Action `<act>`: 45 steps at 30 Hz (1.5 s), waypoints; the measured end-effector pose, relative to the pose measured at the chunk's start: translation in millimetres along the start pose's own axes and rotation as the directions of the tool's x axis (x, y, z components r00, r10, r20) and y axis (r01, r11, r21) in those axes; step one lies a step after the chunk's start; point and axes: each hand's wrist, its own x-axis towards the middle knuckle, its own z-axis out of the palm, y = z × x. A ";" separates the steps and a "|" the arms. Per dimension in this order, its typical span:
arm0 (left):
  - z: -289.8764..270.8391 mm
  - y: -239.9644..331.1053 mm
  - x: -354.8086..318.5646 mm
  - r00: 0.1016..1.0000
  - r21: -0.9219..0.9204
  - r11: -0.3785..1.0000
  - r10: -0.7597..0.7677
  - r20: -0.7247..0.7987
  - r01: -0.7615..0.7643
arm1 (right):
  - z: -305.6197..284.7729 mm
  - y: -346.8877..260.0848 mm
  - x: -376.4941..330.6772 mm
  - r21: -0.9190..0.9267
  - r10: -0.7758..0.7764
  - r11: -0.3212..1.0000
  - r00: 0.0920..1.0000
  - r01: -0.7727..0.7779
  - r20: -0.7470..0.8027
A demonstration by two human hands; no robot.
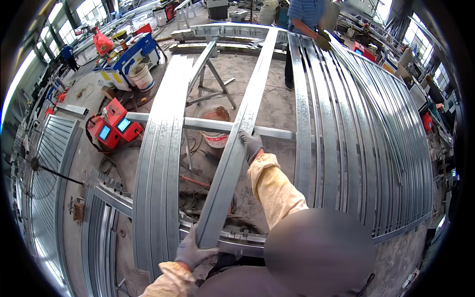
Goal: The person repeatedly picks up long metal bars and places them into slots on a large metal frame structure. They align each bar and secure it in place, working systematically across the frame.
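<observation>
A long galvanized steel channel (222,180) slants across the middle of the frame, its near end close to me. My left hand (195,249), in a grey glove, is closed on that near end. Farther along, my gloved right hand (253,144) grips the channel's right edge, near the crossbar (277,132) beneath it. To the left, several similar channels (161,163) lie side by side over the same crossbar. On the right, a row of steel slats (354,138) is spaced in parallel.
Another person (304,20) in a blue shirt stands at the far end by the slats. Two red machines with screens (116,123) sit left. A bucket (217,138) stands under the crossbar, another bucket (142,77) farther back. A slatted metal panel (52,163) lies far left.
</observation>
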 end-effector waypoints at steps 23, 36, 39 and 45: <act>-63.1 -169.0 39.7 0.829 0.640 0.529 -0.308 -0.466 0.557 | -202.8 69.0 100.1 -0.882 -0.038 0.469 0.999 0.034 0.018; -59.1 -222.0 41.0 0.845 0.716 0.494 -0.077 -0.529 0.493 | -192.4 44.1 -24.1 -0.808 0.074 0.587 0.997 -0.053 -0.012; -61.5 -221.5 45.1 0.844 0.721 0.483 -0.076 -0.531 0.497 | -152.7 15.7 -48.6 -0.738 0.146 0.639 0.976 -0.217 -0.161; -61.5 -217.8 47.3 0.852 0.734 0.481 -0.056 -0.520 0.479 | -166.0 43.7 -42.0 -0.724 0.021 0.685 0.996 -0.080 -0.091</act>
